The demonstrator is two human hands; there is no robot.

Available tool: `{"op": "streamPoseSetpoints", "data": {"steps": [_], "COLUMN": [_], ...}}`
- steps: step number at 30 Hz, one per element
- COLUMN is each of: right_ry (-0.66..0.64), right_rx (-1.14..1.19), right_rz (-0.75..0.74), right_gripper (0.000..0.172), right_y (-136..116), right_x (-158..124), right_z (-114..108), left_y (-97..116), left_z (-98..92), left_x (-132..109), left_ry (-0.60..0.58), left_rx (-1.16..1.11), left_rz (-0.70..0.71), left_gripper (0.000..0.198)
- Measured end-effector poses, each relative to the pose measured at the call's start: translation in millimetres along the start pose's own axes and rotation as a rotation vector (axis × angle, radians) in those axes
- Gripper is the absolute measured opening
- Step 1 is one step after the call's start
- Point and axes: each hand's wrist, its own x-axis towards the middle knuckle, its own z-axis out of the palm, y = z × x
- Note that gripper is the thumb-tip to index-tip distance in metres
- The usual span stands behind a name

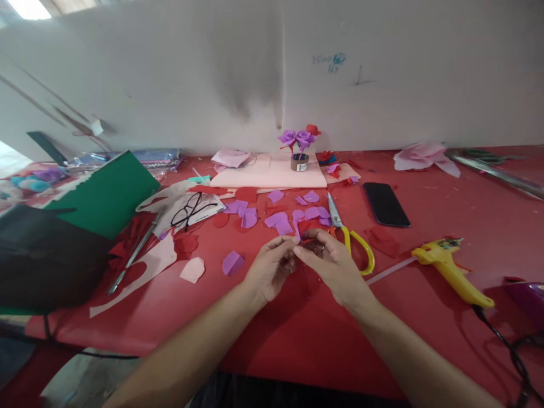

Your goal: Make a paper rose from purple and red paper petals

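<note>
My left hand (pixel 274 266) and my right hand (pixel 329 260) meet above the front middle of the table, fingertips pinched together. Between them shows a small purple paper piece (pixel 297 233), mostly covered by the fingers. Just beyond lie cut purple paper pieces (pixel 279 222), some flat and some folded. Yellow-handled scissors (pixel 368 255) rest beside my right hand, blades pointing away. To the left of my left hand sit a folded purple petal (pixel 232 263) and a pale pink paper piece (pixel 192 270).
A yellow glue gun (pixel 453 272) with its cord and a black phone (pixel 386 204) lie right. At the back, paper flowers stand in a small brown pot (pixel 300 163). Eyeglasses (pixel 191 211), a metal rod (pixel 136 252) and a green sheet (pixel 106 195) are left.
</note>
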Motion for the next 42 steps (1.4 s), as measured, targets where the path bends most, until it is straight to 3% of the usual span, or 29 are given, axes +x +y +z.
{"op": "streamPoseSetpoints", "data": {"steps": [5, 17, 30, 36, 42], "right_ry": [0.118, 0.172, 0.056, 0.009, -0.035], "right_rx": [-0.064, 0.022, 0.287, 0.386, 0.351], "right_rz": [-0.074, -0.108, -0.04, 0.059, 0.021], "right_gripper": [0.031, 0.017, 0.023, 0.019, 0.024], "right_y": [-2.3, -3.2, -6.7, -8.2, -5.0], "right_x": [-0.2, -1.2, 1.9, 5.6, 2.4], "right_z": [4.0, 4.2, -2.2, -6.2, -7.6], "left_y": [-5.9, -3.8, 1.1, -0.1, -0.9], "left_z": [-1.2, -0.5, -2.4, -3.5, -3.2], "left_x": [1.1, -1.6, -4.2, -2.5, -1.5], "left_ry": [-0.038, -0.122, -0.19, -0.179, -0.115], "left_rx": [-0.002, 0.02, 0.033, 0.053, 0.057], "left_rz": [0.043, 0.038, -0.018, 0.003, 0.027], "left_gripper": [0.03, 0.024, 0.024, 0.024, 0.025]}}
